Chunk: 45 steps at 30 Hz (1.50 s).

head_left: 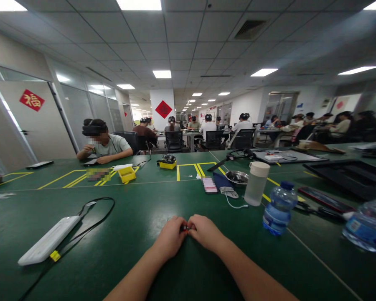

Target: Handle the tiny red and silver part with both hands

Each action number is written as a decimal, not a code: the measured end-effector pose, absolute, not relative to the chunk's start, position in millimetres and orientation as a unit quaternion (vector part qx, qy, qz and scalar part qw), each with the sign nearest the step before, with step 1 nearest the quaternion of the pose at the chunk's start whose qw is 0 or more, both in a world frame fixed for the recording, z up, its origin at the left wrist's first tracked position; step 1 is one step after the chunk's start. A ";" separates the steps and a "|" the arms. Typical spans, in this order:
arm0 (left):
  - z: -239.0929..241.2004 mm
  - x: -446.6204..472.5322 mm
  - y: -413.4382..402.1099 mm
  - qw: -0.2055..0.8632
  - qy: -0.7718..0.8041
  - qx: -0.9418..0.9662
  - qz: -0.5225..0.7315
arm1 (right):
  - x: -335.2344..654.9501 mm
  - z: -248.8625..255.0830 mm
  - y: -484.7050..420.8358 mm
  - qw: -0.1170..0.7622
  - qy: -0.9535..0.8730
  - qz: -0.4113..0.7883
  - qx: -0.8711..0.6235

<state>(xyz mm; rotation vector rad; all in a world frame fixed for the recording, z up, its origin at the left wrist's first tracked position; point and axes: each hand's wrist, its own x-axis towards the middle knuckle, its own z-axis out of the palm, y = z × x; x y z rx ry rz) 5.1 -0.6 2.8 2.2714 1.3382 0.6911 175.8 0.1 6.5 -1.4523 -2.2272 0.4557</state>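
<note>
Both of my hands meet on the green table (pixel 150 267) just in front of me. My left hand (pixel 171 237) and my right hand (pixel 204 232) are closed in a pinch around one tiny object (pixel 184 228) with a red and dark part. Its shape is too small to name. My forearms reach in from the bottom edge.
A white power bank (pixel 47 242) with a black cable lies at the left. A frosted tumbler (pixel 256 183), two water bottles (pixel 278 213) and a phone (pixel 326 200) stand at the right. Yellow bins (pixel 127 174) and a metal bowl (pixel 237 177) sit farther back. Other people work at distant tables.
</note>
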 end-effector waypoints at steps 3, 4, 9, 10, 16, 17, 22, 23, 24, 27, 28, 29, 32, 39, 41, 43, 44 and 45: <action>6.1 6.0 0.7 0.272 0.477 0.786 0.285 | 173.6 5.4 1.3 0.299 -0.766 0.255 -0.509; 7.2 6.7 1.0 0.292 0.474 0.776 0.297 | 172.5 4.9 2.0 0.323 -0.743 0.299 -0.504; 9.9 9.9 1.3 0.323 0.478 0.733 0.361 | 166.9 3.3 4.4 0.401 -0.634 0.475 -0.460; 10.0 9.9 1.5 0.325 0.480 0.726 0.369 | 166.5 3.6 4.1 0.410 -0.623 0.489 -0.452; 10.3 3.1 7.2 0.439 0.417 0.693 0.390 | 169.6 10.0 -0.5 0.427 -0.580 0.549 -0.424; 10.5 1.7 8.3 0.467 0.405 0.680 0.394 | 170.1 11.0 -1.2 0.425 -0.576 0.560 -0.417; 9.5 0.5 8.7 0.575 0.380 0.571 0.445 | 168.3 11.6 -1.9 0.440 -0.560 0.579 -0.396; 8.7 1.5 8.1 0.602 0.371 0.543 0.454 | 167.7 11.2 -1.2 0.452 -0.556 0.575 -0.396; 7.9 2.7 7.5 0.628 0.360 0.514 0.461 | 167.1 10.8 -0.4 0.464 -0.550 0.568 -0.398; 5.5 6.0 7.3 0.678 0.349 0.444 0.471 | 166.8 10.3 2.4 0.487 -0.529 0.555 -0.418; 4.8 6.7 7.8 0.680 0.357 0.432 0.473 | 167.1 10.5 3.1 0.490 -0.522 0.554 -0.426; 4.1 7.1 8.6 0.676 0.369 0.426 0.474 | 167.5 10.9 3.5 0.491 -0.514 0.554 -0.434; 1.5 7.0 11.0 0.653 0.397 0.439 0.473 | 168.2 12.4 3.2 0.492 -0.495 0.557 -0.450; -5.0 7.6 13.0 0.651 0.391 0.448 0.472 | 168.0 14.0 2.0 0.500 -0.477 0.574 -0.439; -6.0 8.3 13.6 0.666 0.388 0.427 0.472 | 169.1 12.8 2.8 0.503 -0.458 0.594 -0.430; -6.4 8.8 14.0 0.675 0.384 0.412 0.476 | 170.6 10.9 3.7 0.503 -0.448 0.606 -0.424; -6.4 8.9 14.0 0.678 0.382 0.408 0.477 | 171.1 9.9 4.1 0.501 -0.449 0.606 -0.424; -6.1 9.0 13.7 0.679 0.381 0.407 0.478 | 171.5 9.0 4.4 0.499 -0.453 0.603 -0.426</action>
